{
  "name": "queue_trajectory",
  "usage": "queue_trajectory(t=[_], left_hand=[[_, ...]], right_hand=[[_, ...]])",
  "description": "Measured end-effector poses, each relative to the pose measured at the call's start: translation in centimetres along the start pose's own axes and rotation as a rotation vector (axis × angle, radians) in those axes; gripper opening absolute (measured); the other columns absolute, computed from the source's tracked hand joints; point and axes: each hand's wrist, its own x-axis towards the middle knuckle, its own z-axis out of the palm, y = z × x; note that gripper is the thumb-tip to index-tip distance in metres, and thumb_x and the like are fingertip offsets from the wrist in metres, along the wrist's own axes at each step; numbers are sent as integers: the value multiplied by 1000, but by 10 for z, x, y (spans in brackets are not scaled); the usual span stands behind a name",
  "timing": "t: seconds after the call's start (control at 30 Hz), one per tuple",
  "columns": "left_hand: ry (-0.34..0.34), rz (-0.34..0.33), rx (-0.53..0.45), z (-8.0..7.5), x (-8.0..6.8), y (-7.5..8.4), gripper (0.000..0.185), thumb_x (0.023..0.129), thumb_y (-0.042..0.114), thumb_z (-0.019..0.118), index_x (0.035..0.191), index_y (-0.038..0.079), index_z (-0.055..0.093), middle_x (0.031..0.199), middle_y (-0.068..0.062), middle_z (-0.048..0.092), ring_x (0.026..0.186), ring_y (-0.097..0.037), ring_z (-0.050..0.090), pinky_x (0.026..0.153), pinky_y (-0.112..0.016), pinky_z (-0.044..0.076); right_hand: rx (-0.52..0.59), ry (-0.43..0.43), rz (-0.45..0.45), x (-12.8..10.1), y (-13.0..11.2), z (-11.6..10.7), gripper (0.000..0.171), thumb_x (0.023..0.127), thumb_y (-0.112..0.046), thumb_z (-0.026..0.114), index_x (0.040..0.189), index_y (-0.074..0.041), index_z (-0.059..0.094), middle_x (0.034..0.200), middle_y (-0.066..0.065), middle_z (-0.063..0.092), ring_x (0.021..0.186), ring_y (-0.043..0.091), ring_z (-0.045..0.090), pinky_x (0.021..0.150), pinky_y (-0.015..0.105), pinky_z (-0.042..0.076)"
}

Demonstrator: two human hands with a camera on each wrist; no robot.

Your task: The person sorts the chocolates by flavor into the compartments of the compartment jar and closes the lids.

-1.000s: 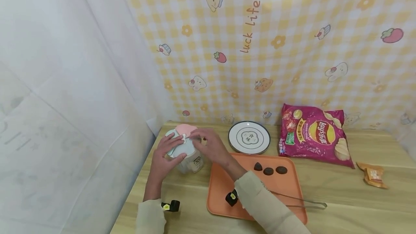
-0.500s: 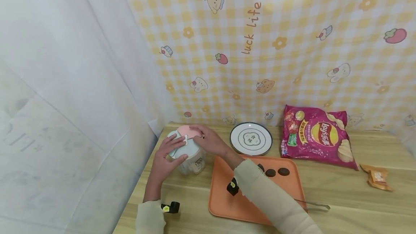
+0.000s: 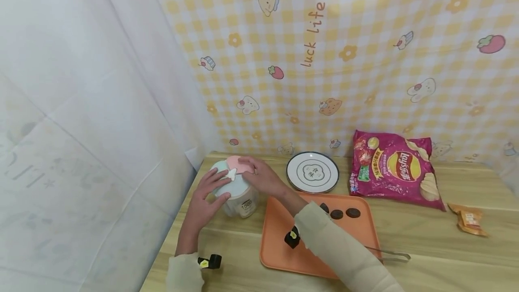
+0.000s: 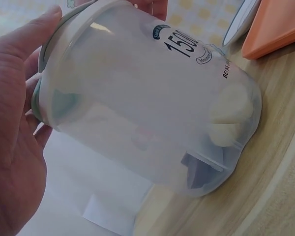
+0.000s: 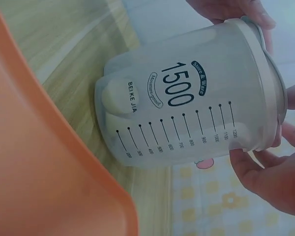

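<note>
Where the wooden table [image 3: 425,242] meets the corner of the wall, a clear plastic jar [image 3: 241,197] marked 1500 stands just left of an orange tray [image 3: 279,247]. The chip bag [image 3: 391,168] lies near the wall, right of a white plate [image 3: 312,172]. The left hand [image 3: 204,202] cups the jar's rim and lid [image 3: 233,177], fingers curled round its edge. The right hand [image 3: 263,177] grasps the lid from the other side. Three dark cookies [image 3: 336,213] lie on the tray; tongs [image 3: 387,253] rest at its right edge.
</note>
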Motion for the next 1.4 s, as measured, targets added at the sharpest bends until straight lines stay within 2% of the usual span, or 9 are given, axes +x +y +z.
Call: queue_trajectory(t=[0.1,0.23,0.33,0.57,0.8,0.9,1.03,1.17,1.4], left_hand=[[9,22,28,-2,-7,-12,35,85,6,69,120,8,64,136,-13,49,134,-36,27,106,-55,19],[42,42,46,-7,-12,-5,31,85,-2,65,115,3,66,133,-19,50,131,-40,29,106,-54,20],[61,39,54,-8,-12,-1,27,85,-8,62,108,4,69,130,-18,52,129,-40,32,105,-51,23],[81,23,50,-5,-14,-20,31,93,-4,48,102,18,69,128,-6,55,132,-30,31,108,-45,20],[94,27,1,-1,-12,-20,44,93,-9,30,98,17,65,128,-7,54,134,-30,29,110,-43,18],[92,11,-3,2,-11,-18,37,94,-9,36,100,15,64,129,-8,54,135,-31,28,110,-46,18],[83,-41,18,4,-9,-5,19,90,-1,57,104,10,62,130,-11,51,136,-33,25,107,-54,19],[61,-82,22,4,-6,10,31,82,5,72,110,5,61,131,-15,47,136,-36,21,104,-60,20],[30,-83,87,7,-12,-13,39,83,12,72,121,14,62,138,-5,44,138,-27,18,104,-59,21]], right_hand=[[-27,11,4,-6,-2,-1,41,90,-21,54,130,-16,55,131,-2,48,112,18,48,84,38,46],[-62,9,30,-14,-4,-4,41,91,-26,55,131,-15,54,124,1,46,102,17,51,77,33,48],[-71,-8,36,-18,-6,-7,41,93,-27,55,132,-15,52,123,1,47,101,18,52,78,33,48],[-33,-42,3,-21,-9,-12,40,94,-25,55,133,-17,51,135,-1,43,110,19,51,82,37,48],[-20,-47,-21,-22,-8,-13,37,96,-23,54,132,-19,52,136,0,43,111,22,51,80,36,49],[-25,-43,-30,-22,-7,-14,37,95,-21,56,131,-18,52,135,1,44,109,23,52,78,35,50],[-37,-45,-45,-21,-7,-14,37,94,-20,57,131,-19,53,136,1,44,109,23,52,76,34,50],[-38,-40,-56,-20,-8,-13,37,94,-20,57,131,-19,53,136,0,44,109,23,52,76,34,50],[-27,-12,-49,-21,-4,-11,36,93,-20,59,129,-18,55,133,2,45,108,23,54,77,33,50]])
